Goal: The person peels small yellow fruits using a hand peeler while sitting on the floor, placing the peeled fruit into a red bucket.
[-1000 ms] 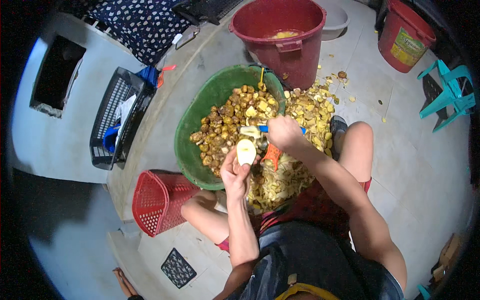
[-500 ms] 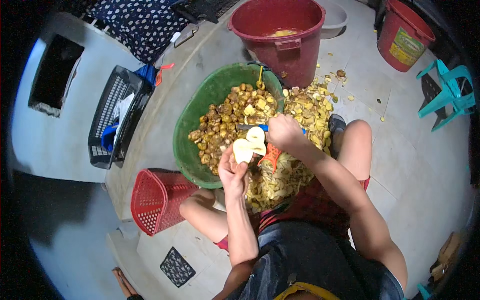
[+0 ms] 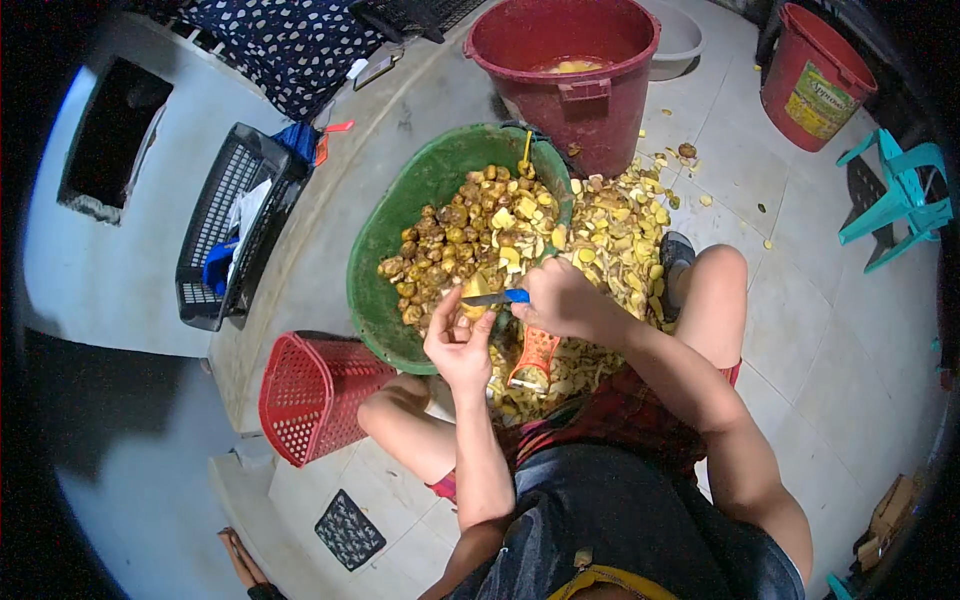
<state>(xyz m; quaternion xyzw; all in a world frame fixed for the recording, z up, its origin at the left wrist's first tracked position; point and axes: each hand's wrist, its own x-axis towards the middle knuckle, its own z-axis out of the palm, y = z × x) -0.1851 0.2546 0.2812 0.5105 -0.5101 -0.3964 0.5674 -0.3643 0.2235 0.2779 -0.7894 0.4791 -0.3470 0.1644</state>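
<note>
In front of the green tub, my left hand pinches a peeled yellow potato between thumb and fingers. My right hand is closed round a knife with a blue handle, its blade lying across the potato. Below that fist hangs an orange peeler, blade end down; the fingers hide how it is held. Brown unpeeled potatoes fill the tub's left side. Several pale peeled pieces lie on its right.
A heap of peelings spreads right of the tub. Behind stands a red bucket. A red basket is at left, and a black crate sits beyond it. A teal stool and another red bucket stand right.
Both hands have come nearer to me. The pale cut faces in my left hand no longer face up, and the knife blade now lies across the potato. The peeler moved along with my right hand.
</note>
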